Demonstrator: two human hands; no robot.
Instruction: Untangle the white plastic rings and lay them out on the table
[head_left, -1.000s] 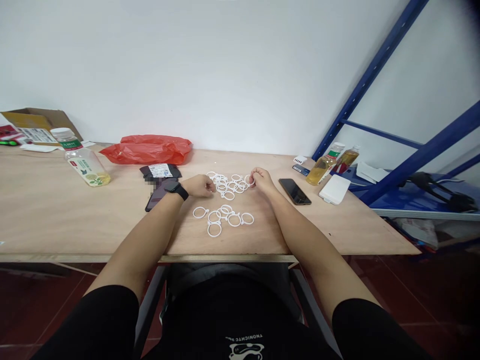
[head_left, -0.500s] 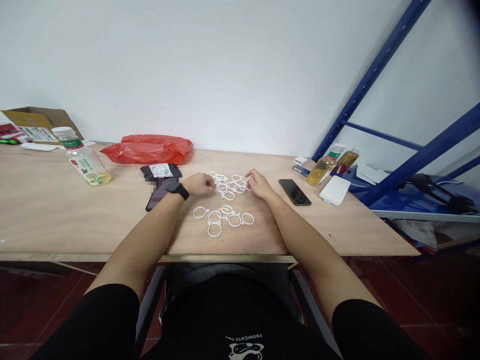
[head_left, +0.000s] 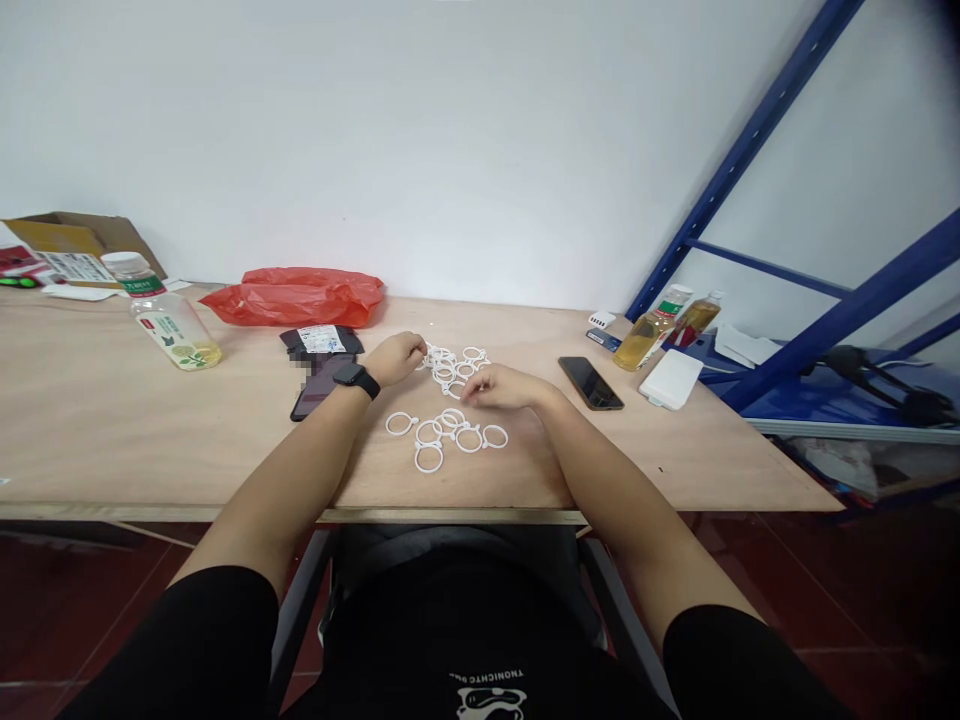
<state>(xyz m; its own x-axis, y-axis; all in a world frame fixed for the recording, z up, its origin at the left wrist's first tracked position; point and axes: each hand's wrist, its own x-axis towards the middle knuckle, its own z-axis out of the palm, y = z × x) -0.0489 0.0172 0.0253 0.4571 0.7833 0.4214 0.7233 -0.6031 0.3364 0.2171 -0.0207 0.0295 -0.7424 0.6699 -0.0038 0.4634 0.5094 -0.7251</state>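
Two loose groups of white plastic rings lie on a wooden table [head_left: 112, 430]. The far group [head_left: 457, 364] lies between my hands; the near group [head_left: 444, 434] sits closer to me. My left hand [head_left: 400, 357], with a black watch on its wrist, is curled at the left edge of the far group and its fingers pinch a ring there. My right hand [head_left: 501, 387] lies low over the table between the two groups, fingers bent and pointing left, just above the near rings. Whether it holds a ring is hidden.
A dark phone [head_left: 590, 383] lies right of my right hand, with a white box [head_left: 669, 378] and two bottles of yellow liquid [head_left: 646, 334] beyond. On the left are another phone [head_left: 319, 385], a black packet [head_left: 321, 342], a red plastic bag [head_left: 300, 296], a bottle [head_left: 165, 325] and a cardboard box [head_left: 71, 243]. Blue racking [head_left: 817, 330] stands on the right.
My right hand has moved left and toward me, from the right end of the far rings to a spot above the near group. My left hand has lifted slightly and shifted back.
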